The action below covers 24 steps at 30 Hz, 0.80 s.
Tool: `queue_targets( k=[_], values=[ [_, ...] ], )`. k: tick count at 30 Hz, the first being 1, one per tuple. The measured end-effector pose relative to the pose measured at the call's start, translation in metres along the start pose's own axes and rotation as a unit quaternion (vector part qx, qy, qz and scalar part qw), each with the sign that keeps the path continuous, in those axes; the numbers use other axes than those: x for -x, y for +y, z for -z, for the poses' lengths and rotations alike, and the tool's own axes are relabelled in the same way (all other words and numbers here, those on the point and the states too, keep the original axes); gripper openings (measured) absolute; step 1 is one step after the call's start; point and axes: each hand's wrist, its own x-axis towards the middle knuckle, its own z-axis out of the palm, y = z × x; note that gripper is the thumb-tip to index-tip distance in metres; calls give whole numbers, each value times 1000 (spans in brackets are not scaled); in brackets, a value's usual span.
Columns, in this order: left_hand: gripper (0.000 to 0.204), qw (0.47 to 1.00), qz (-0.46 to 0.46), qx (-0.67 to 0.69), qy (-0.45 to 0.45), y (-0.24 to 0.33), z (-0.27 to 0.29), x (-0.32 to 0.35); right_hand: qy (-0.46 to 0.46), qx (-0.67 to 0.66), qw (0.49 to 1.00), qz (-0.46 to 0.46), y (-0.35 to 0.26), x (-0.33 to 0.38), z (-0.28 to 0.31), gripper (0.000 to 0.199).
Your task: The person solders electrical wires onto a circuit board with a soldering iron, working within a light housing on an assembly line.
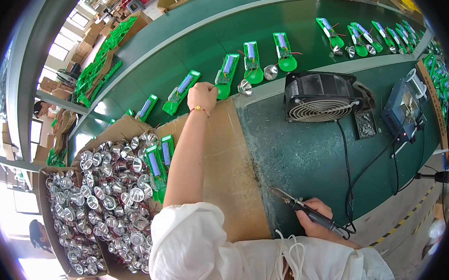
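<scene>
"Green plastic seems to be touched by the left hand [202, 95]: the near edge of a housing [225, 76] on the belt [259, 26]. Is a grip made out?"

"That cannot be told; the fingers are curled, but their tips are partly hidden. By the right hand [315, 207], a soldering iron [299, 206] is gripped, its tip pointed leftward over the counter [305, 151]."

"How much looks done?"

"Only part, it may be judged. To the right of the left hand, silver reflectors [245, 87] are seen beside several housings; to its left, none is seen by those on the belt. Whether any joint is finished cannot be told. Left of the left forearm, two more housings [154, 165] are laid, and a cardboard box [118, 127] is heaped with loose reflectors, so plenty appears to be left."

"And the surface?"

"Between the hands, a brown sheet [230, 155] is spread; ahead of the right hand, the green top is strewn with pale specks. Beyond them a black fan [318, 96] is stood, with a blue soldering station [406, 109] farther right."

"And the room?"

"Far left of the hands, windows [58, 52] and cartons [83, 50] are seen; right of the right hand, the floor [383, 218] is marked with striped tape [403, 216]."
</scene>
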Motion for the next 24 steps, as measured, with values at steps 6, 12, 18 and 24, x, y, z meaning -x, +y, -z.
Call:
queue_targets(
  k=[6,12,18,24],
  values=[
    [16,993,-104,27,43,6,30,159,35,31,999,-20,3,2,0,14],
    [13,991,-5,109,75,-7,38,313,26,31,999,-5,9,3,-5,10],
    [30,963,192,-18,191,-62,89,322,37,8,999,-9,13,9,-4,12],
    [40,981,142,-22,132,-83,78,311,53,-2,999,-7,12,13,-7,13]
  ],
)
